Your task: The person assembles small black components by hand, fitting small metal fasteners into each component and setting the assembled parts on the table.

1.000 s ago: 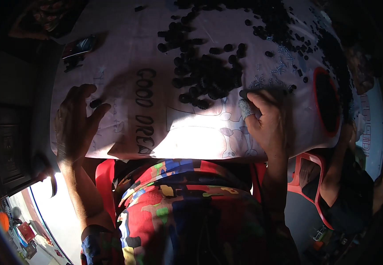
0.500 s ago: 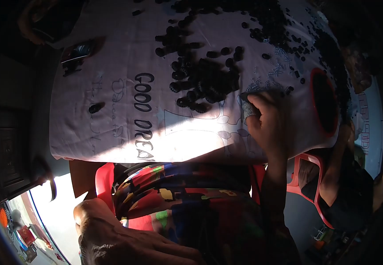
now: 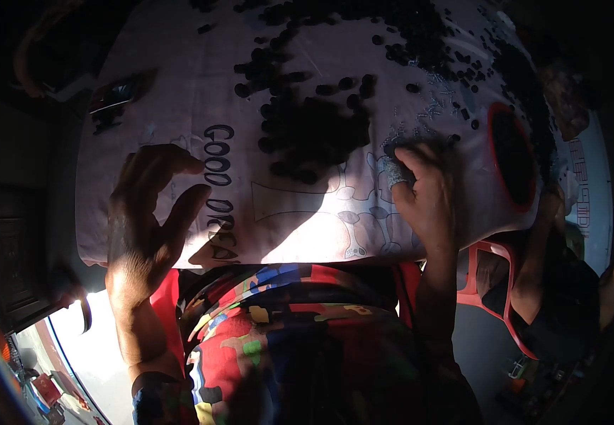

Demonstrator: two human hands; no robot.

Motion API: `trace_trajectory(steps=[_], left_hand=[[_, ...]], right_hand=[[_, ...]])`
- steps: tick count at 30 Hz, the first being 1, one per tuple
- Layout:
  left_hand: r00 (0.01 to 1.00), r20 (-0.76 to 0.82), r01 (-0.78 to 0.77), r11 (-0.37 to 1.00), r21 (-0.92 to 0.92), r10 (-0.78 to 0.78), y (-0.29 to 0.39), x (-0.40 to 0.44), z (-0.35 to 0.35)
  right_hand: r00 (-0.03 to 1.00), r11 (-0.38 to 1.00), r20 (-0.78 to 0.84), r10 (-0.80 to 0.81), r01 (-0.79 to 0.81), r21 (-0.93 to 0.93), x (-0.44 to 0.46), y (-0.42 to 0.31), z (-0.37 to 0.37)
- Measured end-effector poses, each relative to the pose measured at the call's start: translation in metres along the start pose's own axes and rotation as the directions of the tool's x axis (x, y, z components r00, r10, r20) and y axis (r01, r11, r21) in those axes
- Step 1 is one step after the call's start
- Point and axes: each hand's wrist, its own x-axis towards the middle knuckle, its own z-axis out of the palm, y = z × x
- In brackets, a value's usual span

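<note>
My left hand [image 3: 144, 212] is over the left side of the cloth-covered table [image 3: 264, 244], thumb and fingers apart, holding nothing. My right hand [image 3: 427, 188] rests on the cloth to the right, its fingers curled in toward a thumb wrapped in grey. A dark bit shows by its fingertips, but I cannot make out what they hold. Just beyond it lie small shiny bluish pieces [image 3: 434, 106], too small to name. A pile of small black round parts [image 3: 314, 134] sits between my hands, in shadow.
A red-rimmed container [image 3: 514, 159] with dark contents stands at the right. More black parts [image 3: 420, 35] spread across the far side. A phone-like object [image 3: 117, 95] lies at the far left. Another person's arm [image 3: 533, 276] reaches in from the right, beside a red chair [image 3: 509, 297].
My left hand has risen from my lap to above the table, and its fingers have spread. The right hand stays in nearly the same place. The view has shifted slightly.
</note>
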Motion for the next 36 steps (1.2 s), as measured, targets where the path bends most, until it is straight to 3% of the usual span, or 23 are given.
trace_trajectory(steps=[2, 5, 8, 12, 15, 17, 18, 19, 20, 21, 22, 24, 27, 30, 36], left_hand=[[1.000, -0.005, 0.021, 0.928, 0.372, -0.021, -0.029, -0.008, 0.010], [0.966, 0.070, 0.220, 0.929, 0.297, -0.251, -0.065, -0.018, 0.006], [0.980, 0.031, 0.177, 0.931, 0.319, -0.197, -0.083, -0.023, 0.001], [0.992, -0.054, 0.129, 0.907, 0.400, -0.118, -0.074, -0.018, 0.003], [0.948, 0.026, 0.316, 0.948, 0.044, -0.317, -0.041, -0.002, 0.002], [0.973, 0.095, 0.232, 0.894, -0.382, -0.212, -0.018, -0.004, -0.001], [0.983, 0.110, 0.185, 0.797, -0.575, -0.148, -0.007, -0.007, -0.005], [0.995, 0.103, 0.066, 0.663, -0.745, 0.016, 0.006, -0.008, -0.014], [0.975, -0.012, -0.134, 0.539, -0.832, 0.224, 0.019, -0.006, -0.013], [0.911, -0.077, -0.236, 0.359, -0.903, 0.405, 0.028, -0.003, -0.014], [0.844, -0.112, -0.255, 0.208, -0.944, 0.525, 0.037, -0.002, -0.014], [0.747, -0.138, -0.218, 0.044, -0.975, 0.651, 0.049, 0.001, -0.010], [0.704, -0.105, -0.153, 0.006, -0.988, 0.703, 0.046, 0.005, -0.006], [0.694, -0.068, -0.110, 0.012, -0.994, 0.717, 0.038, 0.010, -0.006], [0.673, -0.030, -0.060, 0.015, -0.998, 0.739, 0.029, 0.021, -0.010]], right_hand=[[0.999, 0.991, -0.001, 0.047, -0.046, 0.127, -0.002, 0.004, 0.001], [0.998, 1.000, -0.062, 0.014, -0.014, 0.000, 0.000, 0.005, 0.002], [0.998, 0.998, 0.046, 0.036, -0.039, 0.057, -0.001, 0.004, -0.001], [0.999, 0.997, 0.032, 0.039, -0.042, 0.066, -0.001, 0.000, 0.002], [0.997, 0.998, 0.073, 0.040, -0.044, 0.052, 0.000, -0.002, 0.003], [0.993, 0.997, 0.117, 0.027, -0.036, 0.075, 0.000, -0.003, 0.002], [0.995, 0.998, 0.104, 0.003, -0.010, 0.065, 0.001, -0.003, 0.001], [0.995, 0.998, 0.093, -0.021, 0.016, 0.054, 0.001, -0.003, 0.001], [0.995, 0.998, 0.085, -0.045, 0.042, 0.044, 0.001, -0.003, 0.001], [0.996, 0.997, 0.054, -0.068, 0.065, 0.044, 0.000, 0.000, 0.001], [0.995, 0.995, 0.023, -0.093, 0.092, 0.047, 0.000, 0.003, 0.003], [0.995, 0.993, 0.004, -0.100, 0.100, 0.063, 0.001, 0.004, 0.008], [0.998, 0.994, -0.058, -0.036, 0.041, 0.099, -0.001, 0.007, 0.010], [1.000, 0.997, 0.017, -0.002, 0.001, 0.084, 0.001, 0.003, 0.004], [0.998, 0.998, 0.024, -0.059, 0.059, 0.005, 0.002, 0.001, 0.001]])
